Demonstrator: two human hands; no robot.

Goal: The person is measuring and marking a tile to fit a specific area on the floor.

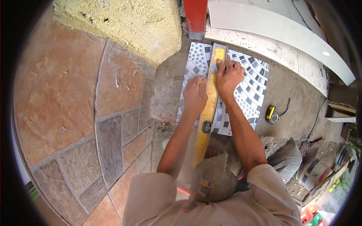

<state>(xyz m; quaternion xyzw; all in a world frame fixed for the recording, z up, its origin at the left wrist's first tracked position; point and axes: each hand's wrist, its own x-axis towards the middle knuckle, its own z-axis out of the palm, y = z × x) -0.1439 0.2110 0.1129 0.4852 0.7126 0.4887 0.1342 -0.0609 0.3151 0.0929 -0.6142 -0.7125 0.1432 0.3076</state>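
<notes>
A patterned tile [252, 81], white with grey and black mosaic shapes and dots, lies flat on the concrete floor. Lengthwise across it runs a long yellow spirit level [212, 106], its lower end reaching past the tile toward my body. My left hand [194, 96] is closed beside the level's left edge, gripping a thin yellow pencil [201, 81] of which only a short piece shows. With thumb and bent fingers my right hand [229, 78] holds the level near its far end, pressing it against the tile.
A black and yellow tape measure [272, 114] lies right of the tile. A red post [195, 19] and a rough yellow block [132, 26] stand beyond. Stone-look tiles [60, 86] cover the left side; a curved white strip [271, 28] borders the far right. Buckets [313, 174] sit lower right.
</notes>
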